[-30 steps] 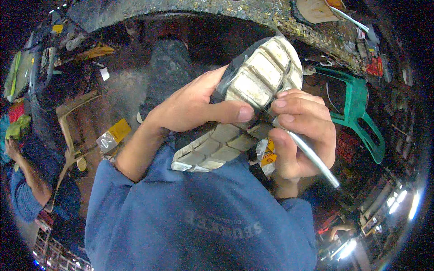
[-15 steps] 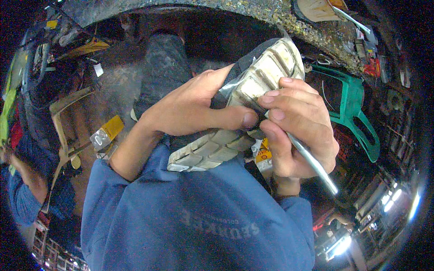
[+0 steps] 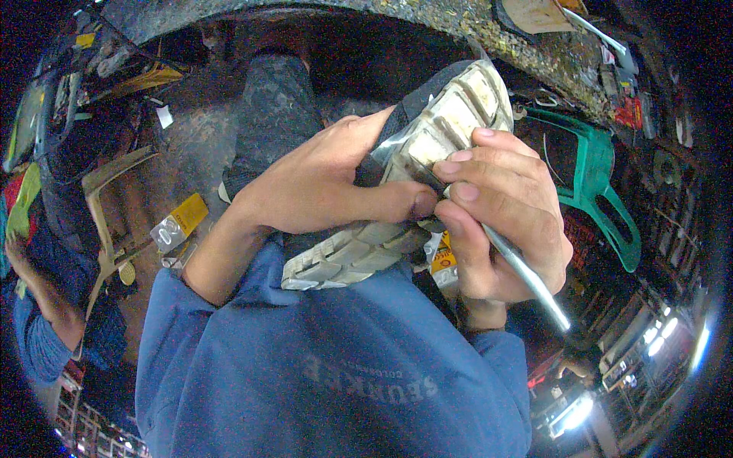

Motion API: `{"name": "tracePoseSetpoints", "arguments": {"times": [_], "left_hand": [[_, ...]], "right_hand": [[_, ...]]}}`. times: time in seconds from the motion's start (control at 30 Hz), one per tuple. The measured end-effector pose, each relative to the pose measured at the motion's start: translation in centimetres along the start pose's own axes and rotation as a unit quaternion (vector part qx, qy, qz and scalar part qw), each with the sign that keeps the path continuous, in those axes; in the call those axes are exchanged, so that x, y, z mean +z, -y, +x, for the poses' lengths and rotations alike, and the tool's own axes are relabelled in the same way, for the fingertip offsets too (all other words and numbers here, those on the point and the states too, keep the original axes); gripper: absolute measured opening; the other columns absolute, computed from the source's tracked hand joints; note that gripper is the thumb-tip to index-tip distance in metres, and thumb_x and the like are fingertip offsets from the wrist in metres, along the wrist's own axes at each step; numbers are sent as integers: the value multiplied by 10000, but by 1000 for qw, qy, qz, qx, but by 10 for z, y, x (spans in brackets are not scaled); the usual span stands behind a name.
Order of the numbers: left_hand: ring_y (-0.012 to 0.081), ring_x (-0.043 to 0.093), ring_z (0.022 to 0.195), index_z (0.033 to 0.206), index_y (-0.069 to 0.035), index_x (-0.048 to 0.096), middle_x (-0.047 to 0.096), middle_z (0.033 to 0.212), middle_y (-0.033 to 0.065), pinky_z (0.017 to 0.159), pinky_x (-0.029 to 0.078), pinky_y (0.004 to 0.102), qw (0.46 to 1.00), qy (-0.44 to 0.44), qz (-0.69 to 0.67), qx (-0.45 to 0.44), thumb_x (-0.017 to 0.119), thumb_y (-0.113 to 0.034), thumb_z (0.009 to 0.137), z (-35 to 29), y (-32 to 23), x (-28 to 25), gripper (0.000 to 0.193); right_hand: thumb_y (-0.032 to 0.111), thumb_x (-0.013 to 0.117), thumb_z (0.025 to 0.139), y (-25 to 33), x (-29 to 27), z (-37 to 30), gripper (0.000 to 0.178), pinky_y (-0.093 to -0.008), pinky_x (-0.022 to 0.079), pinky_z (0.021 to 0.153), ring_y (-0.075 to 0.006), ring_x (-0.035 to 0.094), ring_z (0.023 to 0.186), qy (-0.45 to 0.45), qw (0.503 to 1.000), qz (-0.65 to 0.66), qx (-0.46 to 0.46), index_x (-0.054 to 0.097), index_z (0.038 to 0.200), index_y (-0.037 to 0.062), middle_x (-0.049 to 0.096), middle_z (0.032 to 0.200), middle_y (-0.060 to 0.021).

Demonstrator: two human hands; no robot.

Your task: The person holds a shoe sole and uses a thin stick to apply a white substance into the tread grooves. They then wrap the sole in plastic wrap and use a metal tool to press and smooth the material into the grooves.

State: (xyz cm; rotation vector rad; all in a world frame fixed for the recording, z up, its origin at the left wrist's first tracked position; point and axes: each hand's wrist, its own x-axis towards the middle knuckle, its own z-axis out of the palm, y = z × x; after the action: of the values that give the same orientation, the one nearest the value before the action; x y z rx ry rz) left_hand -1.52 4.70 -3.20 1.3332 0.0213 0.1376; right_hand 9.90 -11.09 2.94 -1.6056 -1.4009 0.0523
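Observation:
A shoe (image 3: 366, 248) with a pale, blocky, worn sole and a dark upper is held sole-up in front of my chest. My left hand (image 3: 328, 179) is closed round its middle, the thumb pressed flat across the sole. In my right hand (image 3: 511, 214) is a slim silver metal rod-shaped tool (image 3: 528, 278), pinched between thumb and fingers. Its back end slants down to the right, past my palm. The front end meets the sole beside my left thumb, where my fingers hide the tip. Clear film (image 3: 397, 140) shows along the shoe's upper edge.
Beyond the shoe runs a worktop edge (image 3: 527, 57) crusted with debris. A green plastic chair (image 3: 592, 164) stands at right, a beige chair frame (image 3: 99, 217) at left. Yellow-and-silver packets (image 3: 179, 221) lie near my left elbow. Another person's arm (image 3: 53, 298) is at far left.
Both hands, the shoe and the tool have hardly shifted. At far left, the other person's arm and the bright cloth by it have moved a little.

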Motion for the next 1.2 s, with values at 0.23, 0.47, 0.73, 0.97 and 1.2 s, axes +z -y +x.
{"name": "tracePoseSetpoints", "arguments": {"times": [0.23, 0.47, 0.73, 0.97, 1.2], "left_hand": [[206, 692, 945, 1258, 18, 576, 723, 1062, 147, 858, 533, 342, 1000, 0, 9, 11, 756, -215, 830, 0, 0, 1, 519], [221, 701, 909, 1225, 24, 588, 726, 1025, 149, 838, 538, 354, 1000, -7, -3, -9, 745, -209, 824, 1, -1, 2, 490], [275, 703, 914, 1171, 27, 604, 711, 1004, 169, 831, 532, 377, 995, -9, 91, 36, 730, -181, 818, -1, -9, -1, 428], [294, 697, 927, 1173, 28, 606, 707, 1014, 178, 847, 526, 385, 993, -13, 115, 32, 735, -184, 821, -2, -12, 0, 430], [290, 696, 929, 1171, 24, 610, 706, 1021, 177, 838, 525, 378, 994, -14, 94, 45, 736, -182, 825, -2, -6, 2, 423]], "right_hand": [[11, 778, 784, -1, -1, 0, 217, -539, 532, 918, -306, 710, 888, 4, 1000, 5, -9, 645, 955, 27, 723, 890, -167], [-27, 758, 763, -4, -2, 2, 230, -546, 538, 901, -318, 716, 875, 7, 999, 4, -31, 646, 961, 12, 725, 880, -189], [-33, 773, 749, -5, -1, 5, 229, -550, 550, 886, -324, 719, 867, 4, 999, 1, -32, 642, 932, 5, 724, 861, -193], [-34, 784, 741, -4, -5, 7, 232, -550, 555, 877, -324, 720, 860, 13, 999, 0, -39, 642, 921, 5, 723, 854, -194], [-25, 791, 747, -2, -6, 7, 231, -547, 557, 873, -327, 719, 861, 24, 999, -7, -36, 644, 923, 1, 726, 860, -190]]}}
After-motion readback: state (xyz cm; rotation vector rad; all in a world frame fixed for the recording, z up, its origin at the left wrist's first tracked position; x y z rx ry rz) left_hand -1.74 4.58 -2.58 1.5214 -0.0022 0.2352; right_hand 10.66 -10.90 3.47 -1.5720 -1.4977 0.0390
